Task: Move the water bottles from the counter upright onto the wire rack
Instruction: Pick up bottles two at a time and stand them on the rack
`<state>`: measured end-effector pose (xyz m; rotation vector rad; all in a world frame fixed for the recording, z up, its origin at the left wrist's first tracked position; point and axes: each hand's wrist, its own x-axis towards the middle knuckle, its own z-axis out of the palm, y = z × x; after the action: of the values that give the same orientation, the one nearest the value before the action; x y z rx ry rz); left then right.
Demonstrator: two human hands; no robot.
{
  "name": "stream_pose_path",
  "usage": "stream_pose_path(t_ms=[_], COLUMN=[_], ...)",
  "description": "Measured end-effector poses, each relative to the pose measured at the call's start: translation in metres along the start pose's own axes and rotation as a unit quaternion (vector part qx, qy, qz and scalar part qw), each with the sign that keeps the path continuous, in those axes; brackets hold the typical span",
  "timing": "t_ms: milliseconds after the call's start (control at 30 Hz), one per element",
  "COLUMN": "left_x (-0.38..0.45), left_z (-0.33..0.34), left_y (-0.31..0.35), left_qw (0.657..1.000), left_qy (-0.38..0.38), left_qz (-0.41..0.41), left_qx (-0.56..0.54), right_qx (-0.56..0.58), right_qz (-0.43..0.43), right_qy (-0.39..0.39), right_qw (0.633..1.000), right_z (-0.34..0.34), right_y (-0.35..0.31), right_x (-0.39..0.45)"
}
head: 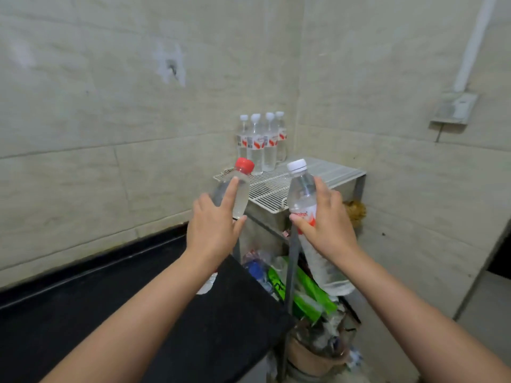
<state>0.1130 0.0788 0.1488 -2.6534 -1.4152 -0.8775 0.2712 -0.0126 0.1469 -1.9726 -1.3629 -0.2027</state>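
Here, two bottles held up in the air between the black tabletop (83, 313) and the wire rack (276, 189). Left hand (213, 230) wrapped around a clear bottle with a red cap (232, 194), forefinger stretched up along its side, cap tilted toward the rack. Right hand (326, 228) closed around a clear bottle with a white cap (304, 200) at its red-and-white label, neck leaning slightly left, base hanging over the clutter below. Both bottles short of the rack, touching neither it nor the tabletop. At the rack's far corner against the tiled wall (110, 106), four white-capped bottles (261, 142) standing upright close together. Beneath the rack, a heap of green wrappers and plastic litter (304, 294), details blurred
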Motion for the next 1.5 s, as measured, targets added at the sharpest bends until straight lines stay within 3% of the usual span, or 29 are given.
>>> stream_pose_path(t_ms=[300,600,967,1367,1500], left_x=[0.175,0.309,0.416,0.484,0.486], left_z=[0.063,0.125,0.227,0.326,0.342], left_y=[0.057,0.078,0.109,0.146,0.145], left_qw=[0.996,0.99,0.968,0.928,0.93], left_qy=[0.053,0.11,0.209,0.295,0.308], left_qz=[0.008,-0.028,-0.07,-0.147,-0.131], left_qx=[-0.067,-0.089,-0.118,-0.174,-0.151], right_qx=[0.06,0.141,0.227,0.289,0.268], right_qz=[-0.016,-0.018,-0.033,-0.094,-0.131], right_qy=[0.069,0.092,-0.01,-0.046,-0.053], right_qw=[0.996,0.986,0.973,0.952,0.953], right_z=[-0.012,0.027,0.113,0.171,0.176], right_y=[0.08,0.144,0.241,0.289,0.297], right_x=[0.184,0.335,0.474,0.535,0.536])
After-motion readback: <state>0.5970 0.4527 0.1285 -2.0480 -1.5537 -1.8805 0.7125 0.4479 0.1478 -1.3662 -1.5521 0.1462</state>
